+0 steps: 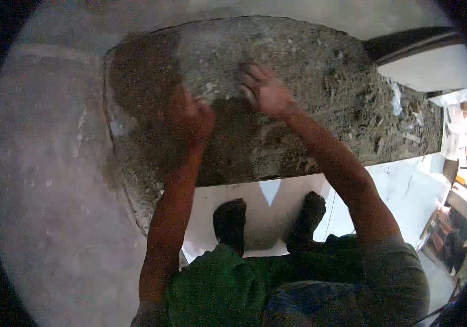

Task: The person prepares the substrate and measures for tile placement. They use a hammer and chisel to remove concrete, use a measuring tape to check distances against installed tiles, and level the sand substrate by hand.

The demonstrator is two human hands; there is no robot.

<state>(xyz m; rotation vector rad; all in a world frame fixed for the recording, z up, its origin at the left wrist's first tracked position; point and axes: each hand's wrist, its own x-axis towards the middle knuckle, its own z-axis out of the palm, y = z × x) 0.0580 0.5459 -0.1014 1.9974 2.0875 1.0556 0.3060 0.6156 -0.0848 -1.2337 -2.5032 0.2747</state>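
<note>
A rough, dark slab of damp-looking mortar or earth lies below both my hands. Over its left part is my left hand, smeared by motion, so its fingers are hard to make out. My right hand is to the right of it and a little farther away. Its fingers are bent and spread toward the left, with no tool visible in them. Pale grey powder covers the surface between and beyond my hands. A darker brown patch spreads at the far left.
A grey plastered wall borders the left side. At the near edge, my two dark-covered feet stand on a pale surface. Scraps of white material lie at the right end, beneath a white panel. Clutter shows at lower right.
</note>
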